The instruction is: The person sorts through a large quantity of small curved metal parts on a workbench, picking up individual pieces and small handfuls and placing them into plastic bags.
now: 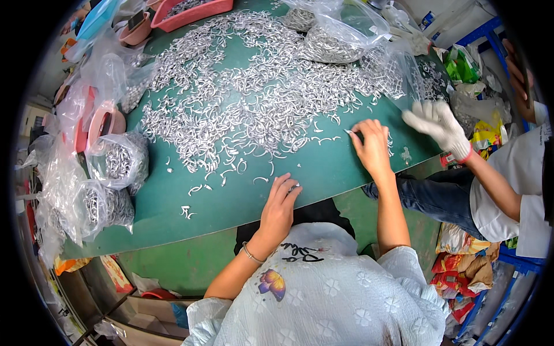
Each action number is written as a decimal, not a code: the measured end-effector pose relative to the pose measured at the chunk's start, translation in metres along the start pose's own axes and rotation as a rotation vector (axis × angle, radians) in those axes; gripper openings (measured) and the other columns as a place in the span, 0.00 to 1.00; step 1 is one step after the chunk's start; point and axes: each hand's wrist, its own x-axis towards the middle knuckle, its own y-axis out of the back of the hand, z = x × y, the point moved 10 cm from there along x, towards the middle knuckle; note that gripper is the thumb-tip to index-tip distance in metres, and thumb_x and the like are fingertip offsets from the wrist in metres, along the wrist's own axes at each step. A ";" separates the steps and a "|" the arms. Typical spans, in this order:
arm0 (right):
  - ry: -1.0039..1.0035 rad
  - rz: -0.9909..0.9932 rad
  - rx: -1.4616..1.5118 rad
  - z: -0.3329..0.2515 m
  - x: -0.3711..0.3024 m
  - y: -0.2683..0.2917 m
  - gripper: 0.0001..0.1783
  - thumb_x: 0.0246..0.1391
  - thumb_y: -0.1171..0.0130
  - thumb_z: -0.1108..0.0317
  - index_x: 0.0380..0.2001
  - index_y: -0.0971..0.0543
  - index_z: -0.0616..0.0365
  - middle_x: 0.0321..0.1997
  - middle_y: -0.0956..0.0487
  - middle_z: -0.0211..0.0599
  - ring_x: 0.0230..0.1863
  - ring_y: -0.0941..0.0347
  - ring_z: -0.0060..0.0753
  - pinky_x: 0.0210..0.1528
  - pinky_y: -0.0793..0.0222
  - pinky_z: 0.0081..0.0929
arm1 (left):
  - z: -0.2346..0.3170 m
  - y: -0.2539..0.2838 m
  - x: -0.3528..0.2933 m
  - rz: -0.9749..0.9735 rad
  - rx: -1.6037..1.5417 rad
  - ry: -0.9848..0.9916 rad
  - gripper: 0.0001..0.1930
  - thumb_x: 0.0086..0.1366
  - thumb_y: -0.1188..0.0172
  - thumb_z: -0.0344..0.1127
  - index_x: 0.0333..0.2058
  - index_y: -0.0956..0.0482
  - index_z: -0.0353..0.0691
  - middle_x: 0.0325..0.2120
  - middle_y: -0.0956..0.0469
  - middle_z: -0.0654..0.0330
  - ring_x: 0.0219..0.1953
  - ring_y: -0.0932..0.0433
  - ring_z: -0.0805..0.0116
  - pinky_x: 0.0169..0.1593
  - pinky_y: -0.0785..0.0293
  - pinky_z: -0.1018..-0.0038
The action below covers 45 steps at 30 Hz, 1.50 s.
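Note:
A wide spread of small curved silvery metal pieces (248, 98) covers much of the green table (167, 216). My left hand (277, 206) rests at the near edge with its fingers bent together. A tiny light bit shows at its fingertips, too small to make out fully. Farther right, my right hand (374, 147) is closed in a pinch over the right border of the spread. The pale tip of a small piece pokes out between its thumb and fingers. A few loose pieces lie on the tabletop between the pile and my left hand.
A co-worker's white-gloved hand (441, 128) reaches over the table's right edge. Clear bags of pieces (332, 43) stand at the back, and more bags (109, 202) line the left side. A pink tray (187, 14) sits at the far left. Blue shelving (485, 32) stands at right.

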 end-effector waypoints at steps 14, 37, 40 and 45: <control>-0.025 0.011 0.094 -0.040 0.012 -0.028 0.06 0.45 0.35 0.70 0.25 0.24 0.56 0.31 0.27 0.36 0.40 0.33 0.42 0.42 0.43 0.37 | -0.001 -0.002 -0.001 0.013 0.000 0.013 0.15 0.53 0.46 0.14 0.40 0.24 0.30 0.45 0.28 0.50 0.57 0.33 0.47 0.61 0.36 0.53; -0.163 0.061 -0.293 0.003 -0.021 0.015 0.08 0.44 0.39 0.72 0.31 0.23 0.59 0.38 0.28 0.40 0.44 0.34 0.43 0.46 0.42 0.41 | 0.001 0.002 0.001 0.040 0.008 0.009 0.14 0.54 0.45 0.14 0.39 0.23 0.31 0.44 0.28 0.50 0.55 0.31 0.46 0.60 0.36 0.53; -0.081 0.119 -0.150 -0.021 -0.010 0.015 0.08 0.45 0.38 0.71 0.31 0.23 0.58 0.37 0.28 0.40 0.44 0.34 0.43 0.45 0.43 0.41 | 0.002 0.001 0.002 0.033 0.012 0.012 0.14 0.53 0.45 0.14 0.39 0.23 0.31 0.44 0.28 0.50 0.55 0.31 0.45 0.60 0.35 0.53; 0.004 0.057 -0.039 -0.049 0.024 -0.037 0.09 0.46 0.36 0.66 0.29 0.23 0.59 0.34 0.27 0.39 0.43 0.34 0.42 0.44 0.43 0.39 | 0.000 -0.001 0.002 0.031 0.015 0.013 0.15 0.52 0.45 0.13 0.39 0.23 0.31 0.44 0.28 0.50 0.55 0.31 0.46 0.60 0.35 0.53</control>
